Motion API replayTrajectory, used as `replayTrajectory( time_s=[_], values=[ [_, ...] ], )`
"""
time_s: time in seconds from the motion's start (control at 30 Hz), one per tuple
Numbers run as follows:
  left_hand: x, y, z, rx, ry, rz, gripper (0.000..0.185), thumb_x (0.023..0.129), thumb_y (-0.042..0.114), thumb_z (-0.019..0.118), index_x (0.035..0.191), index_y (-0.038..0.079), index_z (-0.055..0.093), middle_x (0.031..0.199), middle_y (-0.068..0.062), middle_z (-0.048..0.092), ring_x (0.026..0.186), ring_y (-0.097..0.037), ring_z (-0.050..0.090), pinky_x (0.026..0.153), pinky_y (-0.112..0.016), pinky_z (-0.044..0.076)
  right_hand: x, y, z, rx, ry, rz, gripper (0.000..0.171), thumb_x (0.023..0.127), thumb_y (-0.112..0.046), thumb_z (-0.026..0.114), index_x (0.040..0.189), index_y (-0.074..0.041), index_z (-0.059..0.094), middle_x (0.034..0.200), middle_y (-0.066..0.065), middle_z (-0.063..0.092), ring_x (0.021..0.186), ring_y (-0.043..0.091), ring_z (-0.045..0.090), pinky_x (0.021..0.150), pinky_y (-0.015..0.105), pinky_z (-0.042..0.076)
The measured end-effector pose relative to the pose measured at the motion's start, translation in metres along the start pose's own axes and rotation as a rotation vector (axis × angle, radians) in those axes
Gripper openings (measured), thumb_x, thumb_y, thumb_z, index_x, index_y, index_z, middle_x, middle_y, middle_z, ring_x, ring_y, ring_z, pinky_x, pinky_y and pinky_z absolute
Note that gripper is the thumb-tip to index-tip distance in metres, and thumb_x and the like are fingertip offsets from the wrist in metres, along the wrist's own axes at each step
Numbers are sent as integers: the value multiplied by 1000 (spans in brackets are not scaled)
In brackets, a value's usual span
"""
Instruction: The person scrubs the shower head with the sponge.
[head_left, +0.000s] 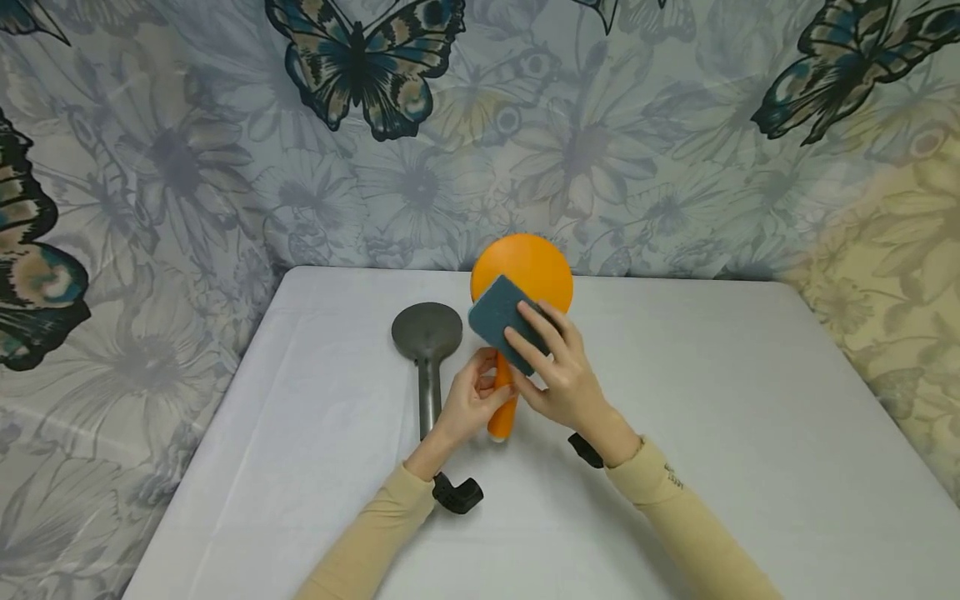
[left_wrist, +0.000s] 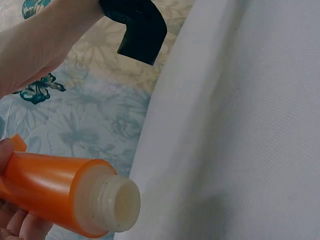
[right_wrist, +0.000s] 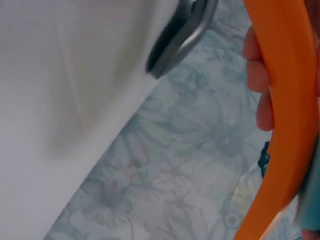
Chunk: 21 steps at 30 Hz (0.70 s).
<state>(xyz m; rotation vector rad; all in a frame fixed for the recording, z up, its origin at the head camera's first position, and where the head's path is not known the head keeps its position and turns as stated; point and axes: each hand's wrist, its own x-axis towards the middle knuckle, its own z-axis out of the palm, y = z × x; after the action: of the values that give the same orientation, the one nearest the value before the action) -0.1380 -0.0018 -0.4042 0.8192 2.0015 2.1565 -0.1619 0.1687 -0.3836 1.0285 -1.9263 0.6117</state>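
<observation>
My left hand (head_left: 476, 396) holds an orange shower head (head_left: 521, 258) by its handle, raised over the table with the round head pointing away from me. In the left wrist view the handle (left_wrist: 50, 187) ends in a whitish connector (left_wrist: 122, 205). My right hand (head_left: 566, 379) grips a flat blue-green sponge (head_left: 501, 312), its fingers spread over the top. The sponge overlaps the neck and lower part of the orange head, hiding them in the head view. At the right edge of the right wrist view, the sponge (right_wrist: 311, 195) sits against the orange curve (right_wrist: 290, 100).
A dark grey shower head (head_left: 427, 329) lies left of my hands, its handle partly behind my left wrist. A white cloth covers the table (head_left: 712, 375). Patterned butterfly fabric (head_left: 420, 192) rises behind the table's far edge. Black camera mounts (head_left: 459, 496) are on both wrists.
</observation>
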Motion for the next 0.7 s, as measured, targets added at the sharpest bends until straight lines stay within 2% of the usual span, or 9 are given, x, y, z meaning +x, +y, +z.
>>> replayTrajectory(
  time_s=[0.1,0.27,0.37,0.43,0.53,0.63,0.7],
  values=[
    [1,-8,-1,-59,-28,3,43,87,-12,55,127,-12,38,118,-30,50,93,-47,58,81,-35,52,1,7,-5,27,5,-10,34,88,-18,59,117,1,61,130,27,46,119,49,38,98,55,31],
    [3,-26,-1,-157,-60,-23,44,88,-7,56,129,-6,39,117,-26,50,95,-47,58,83,-36,51,4,35,-17,67,164,190,36,88,-18,60,117,4,60,133,26,44,122,45,35,102,51,29],
    [3,-29,0,-182,-63,-22,44,89,-5,57,129,-5,40,117,-25,50,95,-50,56,83,-36,51,3,46,-22,25,223,306,36,86,-10,62,119,5,58,135,24,43,123,40,34,103,50,27],
    [3,-29,0,-201,-66,-22,44,89,-5,56,130,-5,40,117,-25,51,95,-53,54,83,-37,51,3,46,-21,1,243,337,37,85,-8,62,119,5,57,135,23,42,123,41,34,103,50,27],
    [4,-26,1,-231,-69,-24,42,90,-5,54,129,-6,40,117,-28,50,96,-53,54,85,-39,50,1,36,-18,-6,251,300,35,87,-11,61,118,5,57,135,25,42,122,45,33,103,52,26],
    [4,-23,2,-301,-80,-49,40,92,-1,51,130,-7,39,118,-34,47,96,-45,59,86,-40,49,-4,22,-15,23,205,187,35,88,-16,59,116,4,58,132,28,42,120,50,32,101,54,28],
    [4,-21,1,-383,-89,-78,39,94,2,48,131,-7,38,118,-33,48,94,-37,62,87,-38,49,-9,14,-13,58,149,104,33,88,-16,59,116,3,59,131,30,42,119,52,32,100,54,30]
  ],
)
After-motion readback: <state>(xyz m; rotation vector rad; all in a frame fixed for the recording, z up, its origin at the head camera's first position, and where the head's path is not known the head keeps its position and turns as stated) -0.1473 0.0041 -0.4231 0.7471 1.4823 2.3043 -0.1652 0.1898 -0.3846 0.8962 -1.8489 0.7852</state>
